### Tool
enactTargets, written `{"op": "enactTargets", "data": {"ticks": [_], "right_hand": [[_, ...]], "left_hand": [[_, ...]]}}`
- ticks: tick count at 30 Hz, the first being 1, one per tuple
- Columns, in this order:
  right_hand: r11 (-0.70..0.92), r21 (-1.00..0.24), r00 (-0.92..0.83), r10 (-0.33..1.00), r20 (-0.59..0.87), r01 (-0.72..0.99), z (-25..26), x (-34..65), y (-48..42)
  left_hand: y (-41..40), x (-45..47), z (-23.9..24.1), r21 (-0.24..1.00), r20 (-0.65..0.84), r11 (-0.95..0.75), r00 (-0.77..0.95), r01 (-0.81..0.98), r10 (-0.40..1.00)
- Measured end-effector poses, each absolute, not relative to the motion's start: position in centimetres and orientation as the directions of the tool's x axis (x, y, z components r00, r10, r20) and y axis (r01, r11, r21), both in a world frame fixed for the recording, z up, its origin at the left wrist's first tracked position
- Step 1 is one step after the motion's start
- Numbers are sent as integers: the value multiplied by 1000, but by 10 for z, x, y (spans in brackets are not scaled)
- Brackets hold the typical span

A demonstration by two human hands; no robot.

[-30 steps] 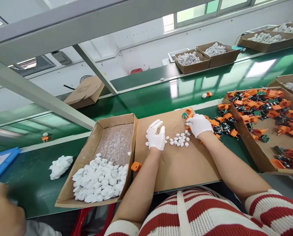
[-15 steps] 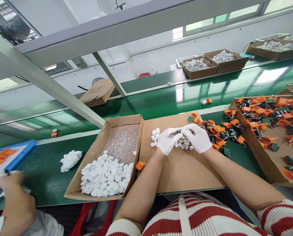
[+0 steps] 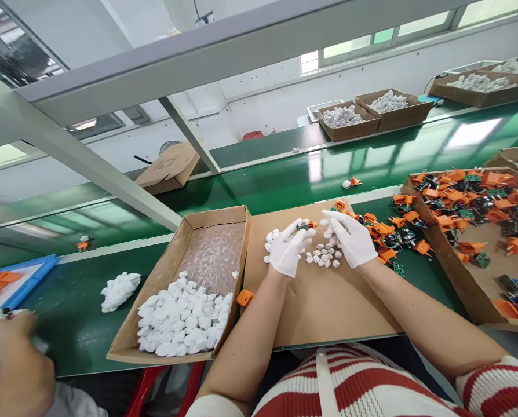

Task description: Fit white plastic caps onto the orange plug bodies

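Note:
My gloved left hand (image 3: 287, 248) is closed on a small green circuit board with an orange plug (image 3: 303, 226), held up at its fingertips above the cardboard sheet. My gloved right hand (image 3: 349, 236) is a short way to the right, fingers stretched toward the left hand and slightly bent. Nothing shows clearly between them. Below and between the hands lies a cluster of small white lumps (image 3: 324, 255) on the cardboard sheet (image 3: 328, 307). More white lumps (image 3: 269, 238) lie just left of my left hand, partly hidden by it.
A cardboard box (image 3: 178, 310) of white pieces stands at left, an orange housing (image 3: 244, 298) beside it. Loose orange plug assemblies (image 3: 383, 234) lie right, by a full box (image 3: 437, 249). A green conveyor (image 3: 276, 174) runs behind. Another person's arm (image 3: 22, 359) works at far left.
My hands have parted: the left keeps the plug with its board, while the right has drawn away from it, uncovering more white lumps. The view has shifted slightly.

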State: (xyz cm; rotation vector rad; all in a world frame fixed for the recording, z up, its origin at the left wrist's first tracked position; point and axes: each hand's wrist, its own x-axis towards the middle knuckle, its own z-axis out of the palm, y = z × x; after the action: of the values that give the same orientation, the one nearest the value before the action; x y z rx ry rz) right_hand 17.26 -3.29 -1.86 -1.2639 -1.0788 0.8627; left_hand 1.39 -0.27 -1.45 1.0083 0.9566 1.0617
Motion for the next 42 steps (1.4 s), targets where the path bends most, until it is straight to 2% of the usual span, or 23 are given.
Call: {"op": "enactTargets", "data": {"ticks": [2,4,6,8,11,15,19,22,25,28,30,32,35,38,40,42], "right_hand": [[97,-995,252,963,93,-7,-18,176,-32],[10,-992,211,977,-16,-122,-17,176,-32],[-48,-975,178,980,-88,-218,-14,174,-33],[-30,-968,177,981,-75,-248,-12,173,-34],[-3,-977,166,985,-39,-215,-11,174,-36],[-74,-964,152,982,-116,-256,-14,177,-35],[-123,-976,109,984,-144,-178,-10,174,-37],[-158,-985,74,984,-164,-74,-5,168,-39],[-158,-987,-14,987,-157,-24,-4,165,-40],[-108,-994,87,990,-107,4,-7,168,-39],[-128,-988,110,984,-137,-83,-9,171,-39],[-212,-949,27,974,-224,-234,-11,173,-39],[-294,-855,-113,956,-272,-427,-13,170,-40],[-265,-781,-143,964,-224,-566,-17,162,-42],[-245,-738,-166,969,-181,-629,-20,156,-42],[-236,-703,-188,971,-148,-671,-22,150,-43]], "left_hand": [[1,13,-17,889,-132,249,307,-383,943],[2,12,-20,844,-122,285,355,-454,927],[1,11,-20,843,-119,279,346,-460,931],[0,12,-20,876,-109,241,316,-417,943],[-3,14,-18,957,-88,149,239,-249,967],[-4,16,-20,994,43,-53,109,93,993],[-4,16,-26,862,279,-284,74,420,957],[-5,15,-29,729,431,-431,133,531,892],[-10,15,-28,727,394,-454,229,516,890],[-17,18,-23,861,291,-394,324,323,900],[-19,19,-21,939,257,-313,313,142,914],[-19,20,-23,969,222,-241,230,59,948],[-17,20,-31,965,239,-237,-3,116,971],[-15,20,-35,946,311,-283,-189,161,931],[-15,22,-31,964,239,-216,-150,154,959],[-15,25,-23,992,91,-88,-32,87,995]]}}
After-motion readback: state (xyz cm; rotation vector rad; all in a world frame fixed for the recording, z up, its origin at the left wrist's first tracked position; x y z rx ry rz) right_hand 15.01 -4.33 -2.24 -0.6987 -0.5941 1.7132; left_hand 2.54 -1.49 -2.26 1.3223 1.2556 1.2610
